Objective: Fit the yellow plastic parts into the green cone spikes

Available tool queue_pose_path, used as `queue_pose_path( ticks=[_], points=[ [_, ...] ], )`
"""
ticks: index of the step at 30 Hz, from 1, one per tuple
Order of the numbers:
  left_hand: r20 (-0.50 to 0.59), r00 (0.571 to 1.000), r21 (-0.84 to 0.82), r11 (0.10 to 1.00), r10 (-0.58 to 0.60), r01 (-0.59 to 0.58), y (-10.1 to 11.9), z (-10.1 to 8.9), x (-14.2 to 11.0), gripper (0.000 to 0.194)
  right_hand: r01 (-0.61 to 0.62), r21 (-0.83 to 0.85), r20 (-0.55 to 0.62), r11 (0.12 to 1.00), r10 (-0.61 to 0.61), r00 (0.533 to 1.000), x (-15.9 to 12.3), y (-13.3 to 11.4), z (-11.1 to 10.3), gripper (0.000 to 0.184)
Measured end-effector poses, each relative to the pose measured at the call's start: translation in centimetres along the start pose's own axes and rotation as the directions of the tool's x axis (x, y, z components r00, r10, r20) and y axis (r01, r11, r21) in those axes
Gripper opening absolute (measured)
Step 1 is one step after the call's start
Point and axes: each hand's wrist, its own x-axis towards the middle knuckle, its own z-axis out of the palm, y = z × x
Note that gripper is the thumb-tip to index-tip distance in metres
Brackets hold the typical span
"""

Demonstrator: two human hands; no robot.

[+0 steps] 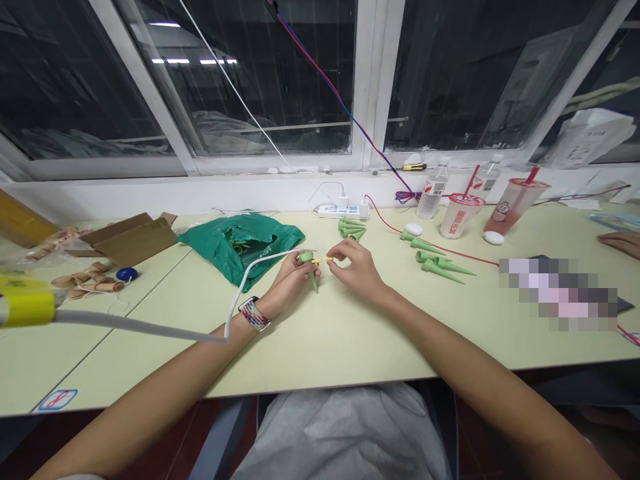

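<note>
My left hand (286, 285), with a woven watch band at its wrist, is closed around a green plastic spike (314, 283). The spike's round open end faces up and its point hangs down between the fingers. Between both hands runs a thin yellow piece (323, 261), its far end pinched by the thumb and finger of my right hand (361, 272). Whether that piece is joined to the spike I cannot tell. Just beyond the hands lie several green spikes (351, 229). More spikes (440, 261) are on the right. Left of my hands rests an open green plastic bag (273, 235) with green pieces inside.
A white cable (237, 293) crosses in front of my left forearm. Cardboard (133, 240) and wooden pieces (95, 277) lie left. Behind are a power strip (335, 211), drink cups (459, 217) and water bottles (433, 190). Another person's hand (623, 244) rests at the right edge.
</note>
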Motion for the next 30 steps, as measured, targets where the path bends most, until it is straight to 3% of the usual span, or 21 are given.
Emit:
queue_pose_path(
  ticks=[10,17,22,27,30],
  points=[
    [0.045,0.999,0.035,0.999,0.016,-0.017,-0.22,-0.38,0.19,0.038,0.030,0.041,0.018,0.999,-0.031,0.999,0.11,0.86,0.20,0.010],
    [0.074,0.997,0.043,0.999,-0.013,0.009,0.19,-0.15,-0.17,0.035,-0.093,0.249,0.036,0.964,0.087,0.996,0.26,0.99,0.57,0.007],
    [0.080,0.996,0.025,0.999,-0.035,0.033,0.49,-0.09,-0.25,0.033,-0.165,0.268,0.068,0.949,0.153,0.986,0.46,0.89,0.31,0.007],
    [0.082,0.997,0.065,0.998,-0.008,0.003,0.49,0.04,-0.26,0.035,-0.400,0.267,0.197,0.876,0.357,0.913,0.45,0.71,0.13,0.026],
    [0.084,0.996,0.068,0.998,-0.013,0.008,0.43,0.19,-0.21,0.036,-0.472,0.237,0.226,0.849,0.424,0.877,0.35,0.76,0.19,0.041]
  ],
)
